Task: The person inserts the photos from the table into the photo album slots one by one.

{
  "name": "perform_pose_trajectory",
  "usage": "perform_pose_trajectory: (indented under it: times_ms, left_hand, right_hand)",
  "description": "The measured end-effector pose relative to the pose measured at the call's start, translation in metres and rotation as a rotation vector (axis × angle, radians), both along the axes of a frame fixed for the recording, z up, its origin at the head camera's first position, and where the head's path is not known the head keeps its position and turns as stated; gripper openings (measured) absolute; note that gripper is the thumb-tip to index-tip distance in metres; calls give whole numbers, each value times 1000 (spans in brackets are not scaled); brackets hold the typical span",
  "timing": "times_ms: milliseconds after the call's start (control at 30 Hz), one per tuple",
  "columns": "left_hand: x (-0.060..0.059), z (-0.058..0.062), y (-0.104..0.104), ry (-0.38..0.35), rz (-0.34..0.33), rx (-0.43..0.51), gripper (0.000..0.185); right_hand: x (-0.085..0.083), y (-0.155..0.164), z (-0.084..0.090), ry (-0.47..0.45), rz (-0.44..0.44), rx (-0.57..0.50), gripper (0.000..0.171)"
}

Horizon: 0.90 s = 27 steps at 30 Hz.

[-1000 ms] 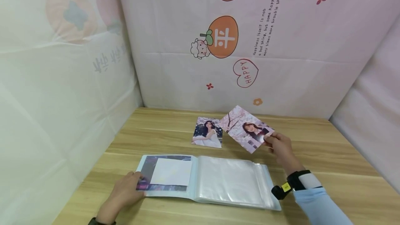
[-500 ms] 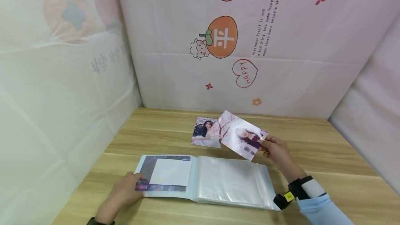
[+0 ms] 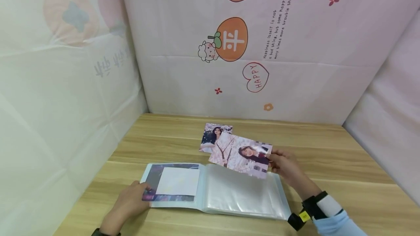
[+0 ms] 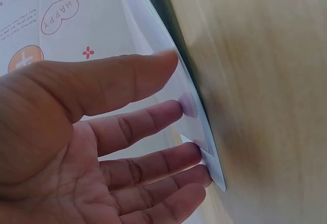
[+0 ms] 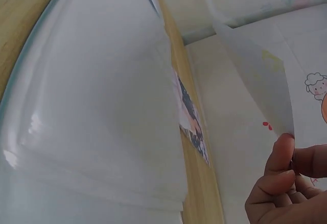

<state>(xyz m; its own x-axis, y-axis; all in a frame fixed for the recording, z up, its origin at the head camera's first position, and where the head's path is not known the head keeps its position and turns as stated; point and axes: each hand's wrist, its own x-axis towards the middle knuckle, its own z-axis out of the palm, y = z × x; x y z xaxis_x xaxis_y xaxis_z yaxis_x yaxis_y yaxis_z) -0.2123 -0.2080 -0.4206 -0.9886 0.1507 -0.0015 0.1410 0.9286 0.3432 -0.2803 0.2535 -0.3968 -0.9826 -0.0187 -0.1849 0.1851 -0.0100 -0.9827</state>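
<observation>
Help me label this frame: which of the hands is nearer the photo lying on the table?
Right. The right hand holds another photo just beside the lying photo; the left hand presses the album, farther away.

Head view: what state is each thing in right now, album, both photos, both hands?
Pale blue photo album: open flat on the wooden table, clear sleeves showing.
Cherry-blossom portrait photo: lifted, held over the album's right page.
Second portrait photo: lying on the table behind the album.
Left hand: fingers straight, pressing the album's left page.
Right hand: pinch grip on the cherry-blossom photo's right edge.
</observation>
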Motion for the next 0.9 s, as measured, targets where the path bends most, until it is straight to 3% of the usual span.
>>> perform_pose_trajectory:
  times_ms: [400, 900]
  left_hand:
    - [-1, 1, -1, -15, -8, 4, 40]
    - [0, 1, -1, -7, -9, 3, 43]
  right_hand:
    - [12, -19, -8, 14, 118, 77, 36]
    - [16, -34, -17, 28, 243, 69, 26]
